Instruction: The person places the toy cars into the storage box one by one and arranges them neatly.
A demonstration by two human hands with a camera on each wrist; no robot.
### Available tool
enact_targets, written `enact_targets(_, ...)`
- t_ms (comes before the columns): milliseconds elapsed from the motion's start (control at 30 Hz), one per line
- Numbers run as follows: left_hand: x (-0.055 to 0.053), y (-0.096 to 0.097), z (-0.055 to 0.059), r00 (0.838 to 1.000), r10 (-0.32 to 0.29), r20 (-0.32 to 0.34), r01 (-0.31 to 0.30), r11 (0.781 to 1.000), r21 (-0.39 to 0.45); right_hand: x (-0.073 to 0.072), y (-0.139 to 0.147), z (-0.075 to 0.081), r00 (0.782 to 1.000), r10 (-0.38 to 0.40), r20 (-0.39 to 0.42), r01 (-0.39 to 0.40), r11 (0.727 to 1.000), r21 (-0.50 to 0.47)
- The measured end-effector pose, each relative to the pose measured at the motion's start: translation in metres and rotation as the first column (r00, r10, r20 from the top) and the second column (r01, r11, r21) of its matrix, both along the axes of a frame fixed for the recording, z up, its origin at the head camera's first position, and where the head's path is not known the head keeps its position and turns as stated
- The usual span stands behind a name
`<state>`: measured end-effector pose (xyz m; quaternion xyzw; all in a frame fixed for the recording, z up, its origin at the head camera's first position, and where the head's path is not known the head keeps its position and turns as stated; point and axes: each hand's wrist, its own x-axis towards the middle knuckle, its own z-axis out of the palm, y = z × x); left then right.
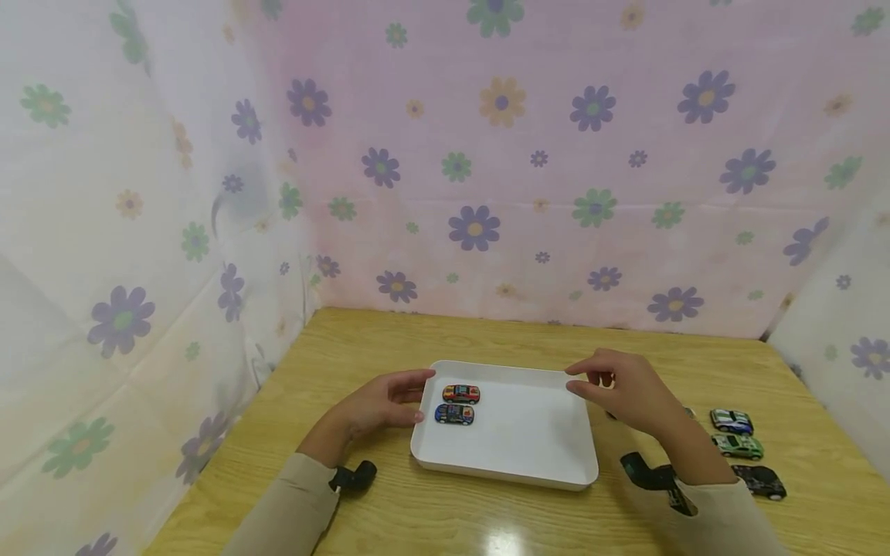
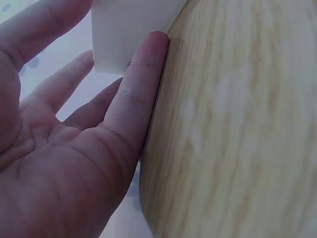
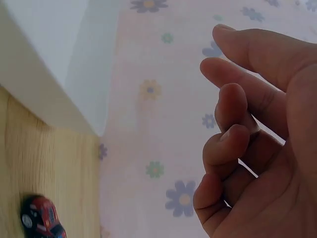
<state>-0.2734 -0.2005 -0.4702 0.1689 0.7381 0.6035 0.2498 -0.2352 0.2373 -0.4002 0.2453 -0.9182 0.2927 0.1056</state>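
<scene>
A shallow white tray (image 1: 531,432) lies on the wooden table. Inside, at its left, a red and yellow toy car (image 1: 461,394) sits just behind a dark blue toy car (image 1: 455,415). My left hand (image 1: 389,401) is at the tray's left side with fingers extended; in the left wrist view, fingertips (image 2: 151,47) meet the tray's outer wall. Near the far right corner, my right hand (image 1: 626,390) hovers with thumb and index finger apart. The right wrist view shows its other fingers loosely bent, holding nothing, clear of the tray wall (image 3: 74,89).
Right of the tray stand a white and green toy car (image 1: 732,421), a green one (image 1: 738,445) and a black one (image 1: 762,482). A red toy car (image 3: 44,216) shows beside the tray in the right wrist view. Flowered cloth (image 1: 473,154) encloses the table (image 1: 389,332).
</scene>
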Motion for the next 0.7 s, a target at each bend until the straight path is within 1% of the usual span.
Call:
enact_targets(133,0.0,-0.001,-0.002,1.0,0.003,0.017,-0.004,1.0,0.012,0.001,0.014,0.002,0.999,-0.038,-0.015,0.038,0.999,0.011)
enact_targets(200,0.0,0.0,-0.002,1.0,0.001,0.02,-0.001,1.0,0.011,0.002,0.022,0.002,0.998,-0.061,-0.011,0.062,0.998,0.01)
enact_targets(400,0.0,0.001,-0.001,0.999,0.005,0.038,-0.005,1.0,0.019,0.004,0.046,0.001,0.99,-0.137,0.039,0.136,0.991,0.012)
enact_targets(533,0.0,0.002,0.0,0.999,0.014,0.042,-0.015,0.999,0.028,0.003,0.06,0.0,0.986,-0.148,0.078,0.146,0.989,0.021)
enact_targets(700,-0.001,0.002,-0.001,0.999,0.029,0.039,-0.03,0.999,0.015,0.004,0.075,-0.001,0.979,-0.149,0.14,0.145,0.989,0.036)
